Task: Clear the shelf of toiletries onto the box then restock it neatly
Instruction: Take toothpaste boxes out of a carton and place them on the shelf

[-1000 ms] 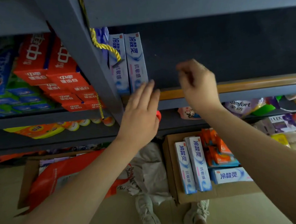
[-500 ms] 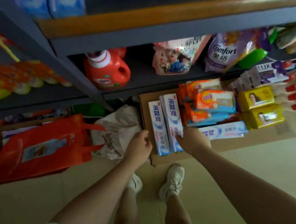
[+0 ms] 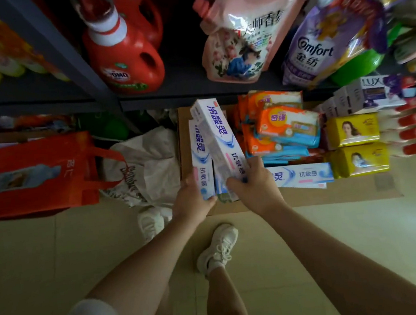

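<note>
**White toothpaste cartons in both hands over the box**

White-and-blue cardboard fills both grips. The right hand [image 3: 255,188] curls round the near end of a toothpaste carton [image 3: 219,138], which is lifted at a tilt so its far end points up towards the shelf. The left hand [image 3: 192,200] holds the near end of a second toothpaste carton [image 3: 200,158], lying just beside and partly under the first one; thumb on top, fingers beneath.

Both cartons sit over the left part of the flattened cardboard box [image 3: 334,193] on the floor. A third toothpaste carton [image 3: 303,175] lies crosswise on the box, just right of the right hand. Beyond it are orange soap packs [image 3: 285,126], two yellow soap bars [image 3: 355,141] and purple Lux boxes [image 3: 369,94].

Above, the lower shelf [image 3: 195,92] carries a red detergent jug [image 3: 125,61], a pink refill pouch [image 3: 240,38] and a purple Comfort pouch [image 3: 325,42]. Left of the box lie a white bag [image 3: 148,163] and a red tote bag [image 3: 31,175]. White sneakers [image 3: 219,248] stand on the beige floor tiles.
</note>
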Demonstrator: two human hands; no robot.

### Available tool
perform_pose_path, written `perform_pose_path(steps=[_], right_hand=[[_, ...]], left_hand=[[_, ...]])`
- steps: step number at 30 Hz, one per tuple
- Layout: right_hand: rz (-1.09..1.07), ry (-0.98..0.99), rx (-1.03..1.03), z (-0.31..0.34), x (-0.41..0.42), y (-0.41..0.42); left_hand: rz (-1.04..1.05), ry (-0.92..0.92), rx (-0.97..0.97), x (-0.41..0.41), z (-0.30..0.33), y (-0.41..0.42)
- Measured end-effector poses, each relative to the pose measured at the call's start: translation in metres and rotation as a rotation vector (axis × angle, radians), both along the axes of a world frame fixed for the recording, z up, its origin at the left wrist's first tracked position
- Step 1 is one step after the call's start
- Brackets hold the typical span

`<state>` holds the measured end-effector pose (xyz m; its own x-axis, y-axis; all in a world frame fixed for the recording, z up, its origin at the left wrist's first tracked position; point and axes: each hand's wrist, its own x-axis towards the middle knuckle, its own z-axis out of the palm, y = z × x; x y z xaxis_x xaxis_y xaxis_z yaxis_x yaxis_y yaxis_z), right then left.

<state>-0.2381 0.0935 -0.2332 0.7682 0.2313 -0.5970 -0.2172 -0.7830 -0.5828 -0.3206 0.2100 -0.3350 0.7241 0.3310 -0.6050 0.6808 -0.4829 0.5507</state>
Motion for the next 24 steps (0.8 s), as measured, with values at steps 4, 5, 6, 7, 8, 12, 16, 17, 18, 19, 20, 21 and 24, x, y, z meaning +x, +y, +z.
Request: perform_pose_path(steps=[4, 5, 6, 7, 8, 12, 16, 17, 18, 19, 20, 21, 24], right_hand=[[-0.021, -0.077, 0.070, 0.019, 0.015, -0.017], [-0.044, -0.077, 0.083, 0.021, 0.019, -0.019], [-0.064, -0.073, 0.099, 0.021, 0.022, -0.021], [-0.079, -0.066, 0.113, 0.021, 0.024, -0.022], [-0.097, -0.054, 0.127, 0.021, 0.026, -0.022], [-0.132, -0.020, 0.169, 0.023, 0.026, -0.021], [-0.100, -0.052, 0.203, 0.044, 0.028, -0.017], [-0.087, -0.071, 0.201, 0.054, 0.030, -0.015], [-0.076, -0.091, 0.201, 0.065, 0.032, -0.013], [-0.067, -0.110, 0.207, 0.077, 0.034, -0.010], [-0.062, -0.128, 0.220, 0.089, 0.037, -0.007], [-0.057, -0.145, 0.235, 0.102, 0.039, -0.004], [0.016, -0.174, 0.233, 0.139, 0.042, 0.005]], left_hand=[[-0.002, 0.096, 0.151, 0.009, -0.002, -0.016], [-0.011, 0.107, 0.186, 0.009, -0.003, -0.018], [-0.004, 0.114, 0.214, 0.009, -0.003, -0.019], [0.014, 0.121, 0.243, 0.007, -0.003, -0.017], [0.038, 0.129, 0.270, 0.005, -0.004, -0.014], [0.167, 0.118, 0.214, -0.001, 0.001, 0.021], [0.213, 0.032, 0.101, -0.001, 0.042, 0.051], [0.210, 0.009, 0.109, 0.000, 0.059, 0.057], [0.191, -0.010, 0.124, 0.000, 0.077, 0.061], [0.159, -0.026, 0.146, -0.001, 0.097, 0.065], [0.119, -0.043, 0.176, -0.003, 0.118, 0.069], [0.081, -0.068, 0.206, -0.006, 0.138, 0.074], [0.002, -0.214, 0.290, -0.017, 0.197, 0.092]])
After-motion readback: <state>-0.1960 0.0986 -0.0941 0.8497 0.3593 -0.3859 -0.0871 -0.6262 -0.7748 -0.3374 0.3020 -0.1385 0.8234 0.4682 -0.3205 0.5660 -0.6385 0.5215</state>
